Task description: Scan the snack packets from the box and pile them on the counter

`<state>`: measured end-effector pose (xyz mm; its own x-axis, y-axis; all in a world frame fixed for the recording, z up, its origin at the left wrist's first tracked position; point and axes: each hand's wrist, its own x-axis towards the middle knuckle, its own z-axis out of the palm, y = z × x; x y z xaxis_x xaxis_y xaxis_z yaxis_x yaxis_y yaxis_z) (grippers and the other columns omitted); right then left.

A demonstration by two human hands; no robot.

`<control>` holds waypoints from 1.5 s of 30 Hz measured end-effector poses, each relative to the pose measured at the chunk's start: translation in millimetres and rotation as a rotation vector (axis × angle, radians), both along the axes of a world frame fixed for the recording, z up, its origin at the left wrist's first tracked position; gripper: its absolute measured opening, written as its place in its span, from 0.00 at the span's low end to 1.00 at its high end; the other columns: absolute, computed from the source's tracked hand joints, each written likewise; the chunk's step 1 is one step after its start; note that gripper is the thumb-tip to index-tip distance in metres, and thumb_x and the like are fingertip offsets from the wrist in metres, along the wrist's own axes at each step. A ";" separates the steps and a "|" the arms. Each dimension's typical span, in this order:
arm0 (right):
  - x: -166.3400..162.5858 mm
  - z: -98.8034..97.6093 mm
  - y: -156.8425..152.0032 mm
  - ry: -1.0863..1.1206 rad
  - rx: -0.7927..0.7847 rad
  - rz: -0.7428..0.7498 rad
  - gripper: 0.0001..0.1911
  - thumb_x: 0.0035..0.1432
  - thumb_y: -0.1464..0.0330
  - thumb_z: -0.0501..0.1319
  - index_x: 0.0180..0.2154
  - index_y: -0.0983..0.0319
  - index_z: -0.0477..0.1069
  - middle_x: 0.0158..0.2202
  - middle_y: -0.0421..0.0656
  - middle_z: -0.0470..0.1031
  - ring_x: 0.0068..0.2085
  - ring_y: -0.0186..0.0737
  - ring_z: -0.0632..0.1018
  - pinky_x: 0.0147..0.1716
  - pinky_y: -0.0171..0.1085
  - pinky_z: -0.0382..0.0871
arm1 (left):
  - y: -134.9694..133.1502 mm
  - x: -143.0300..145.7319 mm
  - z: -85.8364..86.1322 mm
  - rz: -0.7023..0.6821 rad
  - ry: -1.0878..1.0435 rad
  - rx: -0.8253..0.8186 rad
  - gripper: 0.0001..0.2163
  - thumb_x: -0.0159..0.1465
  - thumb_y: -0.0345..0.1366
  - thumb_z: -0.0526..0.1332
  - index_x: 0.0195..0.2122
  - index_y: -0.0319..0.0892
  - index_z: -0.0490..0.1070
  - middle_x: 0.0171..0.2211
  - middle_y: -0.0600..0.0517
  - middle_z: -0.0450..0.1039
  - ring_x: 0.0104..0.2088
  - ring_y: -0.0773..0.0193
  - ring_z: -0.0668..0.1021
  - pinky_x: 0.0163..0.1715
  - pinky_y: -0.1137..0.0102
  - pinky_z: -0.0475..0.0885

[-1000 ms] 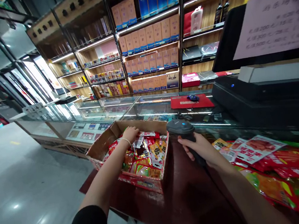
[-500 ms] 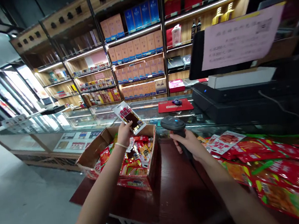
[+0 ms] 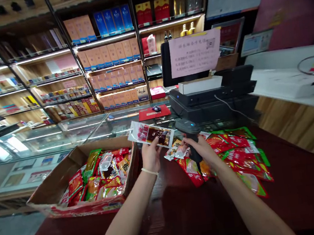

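My left hand [image 3: 151, 157] pinches a white snack packet [image 3: 151, 134] with red lettering and a dark window, held up over the table to the right of the box. Just right of it, my right hand [image 3: 199, 146] grips a black barcode scanner [image 3: 188, 127] by its handle, its head close to the packet's right end. An open cardboard box [image 3: 49, 199] on the left holds many red, green and white snack packets [image 3: 92, 186]. Behind and below the scanner lies a spread pile of red and green snack packets [image 3: 246, 160] on the table.
The dark red table [image 3: 168, 211] runs along a glass display counter [image 3: 84, 132]. A monitor [image 3: 166, 65] with a pink paper sign [image 3: 195, 53] stands on a black till [image 3: 212, 101]. A red mat [image 3: 154, 113] carries a mouse. Shelves of boxed goods [image 3: 109, 54] fill the back.
The view has turned right. My left hand has moved the packet from above the box to beside the scanner and tilted it nearer level. My right hand still holds the scanner.
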<state>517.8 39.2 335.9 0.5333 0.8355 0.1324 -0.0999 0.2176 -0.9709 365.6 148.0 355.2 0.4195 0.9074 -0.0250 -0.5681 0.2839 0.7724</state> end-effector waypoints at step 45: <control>122.1 -10.4 -127.9 0.108 -0.012 -0.610 0.20 0.48 0.59 0.67 0.35 0.55 0.58 0.17 0.29 0.65 0.14 0.30 0.65 0.10 0.28 0.59 | -32.7 172.4 -86.4 -0.108 0.896 1.359 0.12 0.67 0.39 0.55 0.45 0.48 0.77 0.43 0.47 0.79 0.45 0.55 0.78 0.49 0.62 0.68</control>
